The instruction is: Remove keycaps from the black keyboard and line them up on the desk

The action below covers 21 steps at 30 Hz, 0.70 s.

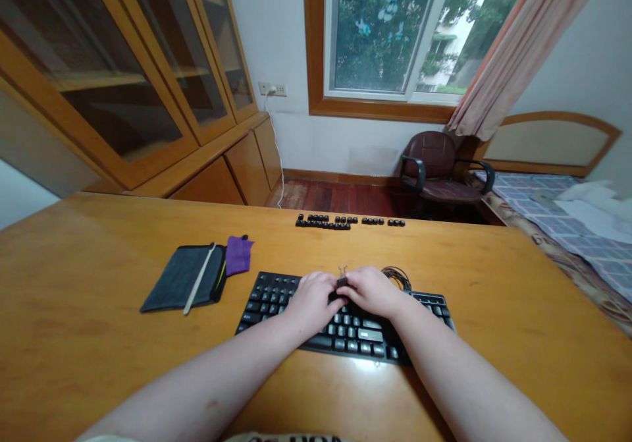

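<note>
A black keyboard point(276, 297) lies on the wooden desk point(99, 336) right in front of me. Both my hands rest over its middle, fingers curled together. My left hand point(312, 300) and my right hand point(371, 292) meet at a small wire keycap puller point(342, 275), whose loops stick up between the fingertips; a dark keycap seems to sit under it. Which hand grips the puller I cannot make out. A row of removed black keycaps point(345, 221) lies along the desk's far edge.
A dark grey pouch point(180, 284) with a white stick across it and a purple cloth point(238, 255) lie left of the keyboard. The coiled keyboard cable point(397, 276) sits behind my right hand. Beyond the desk stand a brown armchair point(437, 165), a bed and glass-door cabinets.
</note>
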{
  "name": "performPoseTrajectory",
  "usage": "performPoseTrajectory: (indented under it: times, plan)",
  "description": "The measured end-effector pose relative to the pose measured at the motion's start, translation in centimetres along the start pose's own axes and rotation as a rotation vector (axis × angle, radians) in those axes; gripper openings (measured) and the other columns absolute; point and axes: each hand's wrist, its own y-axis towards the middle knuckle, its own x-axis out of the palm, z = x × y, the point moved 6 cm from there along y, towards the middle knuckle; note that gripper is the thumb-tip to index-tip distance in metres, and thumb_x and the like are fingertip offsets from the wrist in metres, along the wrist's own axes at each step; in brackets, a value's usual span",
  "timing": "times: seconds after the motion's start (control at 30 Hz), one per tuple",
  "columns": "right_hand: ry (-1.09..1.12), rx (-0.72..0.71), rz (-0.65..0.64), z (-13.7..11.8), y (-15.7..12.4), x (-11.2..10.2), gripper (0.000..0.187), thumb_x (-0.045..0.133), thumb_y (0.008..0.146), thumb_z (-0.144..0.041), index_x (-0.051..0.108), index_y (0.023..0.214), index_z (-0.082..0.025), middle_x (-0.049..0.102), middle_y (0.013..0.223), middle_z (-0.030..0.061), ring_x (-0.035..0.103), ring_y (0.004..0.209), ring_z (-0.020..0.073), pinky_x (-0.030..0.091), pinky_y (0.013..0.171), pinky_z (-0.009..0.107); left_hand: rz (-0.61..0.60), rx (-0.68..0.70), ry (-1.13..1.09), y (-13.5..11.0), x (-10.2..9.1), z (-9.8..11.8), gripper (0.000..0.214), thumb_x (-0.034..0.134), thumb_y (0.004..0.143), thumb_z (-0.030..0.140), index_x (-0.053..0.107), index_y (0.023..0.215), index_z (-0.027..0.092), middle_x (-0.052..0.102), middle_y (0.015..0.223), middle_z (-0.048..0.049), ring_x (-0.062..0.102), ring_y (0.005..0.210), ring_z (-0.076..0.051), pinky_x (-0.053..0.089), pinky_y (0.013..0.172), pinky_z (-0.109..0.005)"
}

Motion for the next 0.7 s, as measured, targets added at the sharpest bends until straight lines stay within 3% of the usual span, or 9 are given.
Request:
performPoseTrajectory:
  times: [0.2,0.27,0.37,0.53,0.7]
  plan:
    - [0.287,0.152,0.177,1.5,-0.3,-2.2,0.022,0.046,0.087,-0.026,0.065,0.078,-0.018,0.066,0.074,0.0032,0.06,0.071,0.0143,0.043,0.066,0.023,0.075,-0.027,-0.146,0.1,-0.6,-0.5,0.019,0.05,0.084,0.034,0.062,0.08,0.02,0.065,0.084,-0.0022,0.057,0.085,-0.019,0.043,0.079,-0.033]
    - [0.329,0.21,0.255,2.0,-0.4,-2.5,0.023,0.047,0.086,-0.027,0.066,0.076,-0.018,0.066,0.075,0.0034,0.061,0.071,0.015,0.044,0.067,0.025,0.138,-0.068,-0.221,0.0,-0.8,-0.9,0.014,0.054,0.082,0.031,0.06,0.089,0.021,0.064,0.091,-0.0022,0.057,0.089,-0.019,0.044,0.082,-0.033]
    - [0.433,0.273,0.346,2.5,-0.4,-2.2,0.025,0.047,0.085,-0.03,0.066,0.076,-0.018,0.067,0.077,0.0044,0.062,0.072,0.0156,0.046,0.068,0.026,0.208,-0.145,-0.322,-0.3,-0.9,-1.6,0.033,0.061,0.076,0.03,0.054,0.107,0.021,0.061,0.102,-0.0036,0.058,0.091,-0.018,0.047,0.084,-0.034]
    - [0.573,0.259,0.348,2.3,-0.2,-1.1,0.022,0.051,0.083,-0.032,0.065,0.077,-0.016,0.068,0.076,0.0047,0.063,0.073,0.0168,0.048,0.068,0.028,0.226,-0.087,-0.372,-0.3,-1.0,-1.3,0.025,0.061,0.076,0.028,0.058,0.1,0.021,0.063,0.097,-0.0027,0.059,0.091,-0.018,0.048,0.084,-0.034]
    - [0.525,0.245,0.362,2.3,-0.3,-0.8,0.021,0.055,0.081,-0.034,0.065,0.078,-0.016,0.067,0.076,0.0046,0.061,0.073,0.0173,0.048,0.069,0.029,0.279,-0.089,-0.392,-0.3,-1.2,-1.5,0.02,0.06,0.077,0.025,0.062,0.096,0.021,0.066,0.094,-0.0022,0.061,0.087,-0.017,0.049,0.082,-0.032]
